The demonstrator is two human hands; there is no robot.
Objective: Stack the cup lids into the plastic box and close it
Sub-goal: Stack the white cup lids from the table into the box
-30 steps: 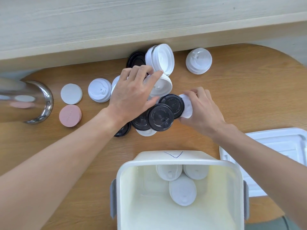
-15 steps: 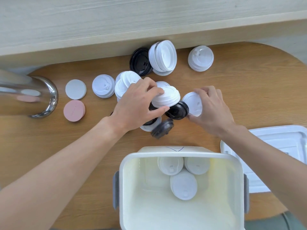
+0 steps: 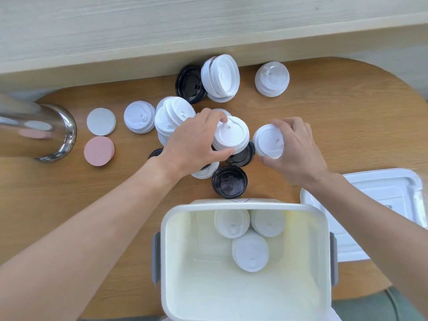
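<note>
Head cam: these cup lids look feather-light, thin and a bit flexy, so I'd grab them by the rim, since the domed tops seem slick. Left hand point(image 3: 192, 144) has fingers and thumb curled round a white lid stack point(image 3: 230, 135) mid-tabletop. Right hand point(image 3: 298, 149) pinches a single white lid point(image 3: 268, 141) beside it. The plastic box point(image 3: 245, 258) sits open at the near edge with three lids inside; its cover point(image 3: 391, 198) lies to the right.
</note>
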